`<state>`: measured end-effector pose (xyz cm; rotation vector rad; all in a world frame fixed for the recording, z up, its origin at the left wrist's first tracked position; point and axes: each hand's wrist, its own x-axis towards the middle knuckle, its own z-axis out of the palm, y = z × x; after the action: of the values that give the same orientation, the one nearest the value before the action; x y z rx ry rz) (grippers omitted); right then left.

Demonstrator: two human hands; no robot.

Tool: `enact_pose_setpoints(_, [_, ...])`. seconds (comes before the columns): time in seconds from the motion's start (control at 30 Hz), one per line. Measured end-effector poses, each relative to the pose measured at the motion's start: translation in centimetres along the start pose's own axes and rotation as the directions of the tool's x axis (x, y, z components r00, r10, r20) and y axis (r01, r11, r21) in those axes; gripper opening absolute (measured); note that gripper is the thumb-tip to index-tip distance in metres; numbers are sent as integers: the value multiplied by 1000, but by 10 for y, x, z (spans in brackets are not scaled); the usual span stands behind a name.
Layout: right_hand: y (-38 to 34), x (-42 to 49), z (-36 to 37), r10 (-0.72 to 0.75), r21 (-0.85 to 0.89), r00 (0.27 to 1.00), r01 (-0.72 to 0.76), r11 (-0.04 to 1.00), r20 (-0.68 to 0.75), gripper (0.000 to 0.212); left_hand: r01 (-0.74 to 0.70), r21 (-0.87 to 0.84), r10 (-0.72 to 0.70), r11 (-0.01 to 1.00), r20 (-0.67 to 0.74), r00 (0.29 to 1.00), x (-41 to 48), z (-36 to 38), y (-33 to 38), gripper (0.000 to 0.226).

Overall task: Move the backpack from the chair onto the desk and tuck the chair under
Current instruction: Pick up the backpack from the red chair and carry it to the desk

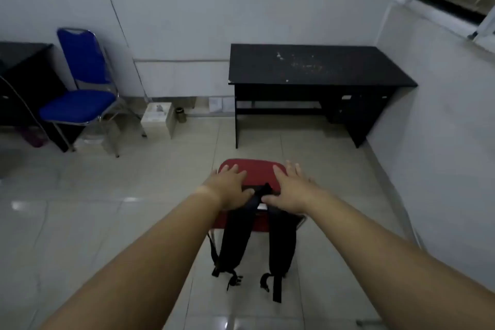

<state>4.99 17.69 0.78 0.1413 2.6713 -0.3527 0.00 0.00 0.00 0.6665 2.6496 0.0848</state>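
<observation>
Ahead, desk [316,67] edge faces open floor [281,139].

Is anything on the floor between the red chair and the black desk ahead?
No. In the head view only bare floor tiles lie between the red chair and the black desk; that stretch is clear.

both hands [263,189] over backpack [255,238] on red chair [253,170]
</observation>
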Motion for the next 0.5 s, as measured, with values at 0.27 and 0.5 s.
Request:
enact_pose_setpoints(0.27, [24,4,89,14,8,997,-15,1000,76,130,54,14,-55,998,117,992,0,81,-5,113])
enact_pose_setpoints(0.5, [36,15,123,-12,-170,997,-2,985,-83,106,195,181,-183,964,-83,980,3,111,12,84])
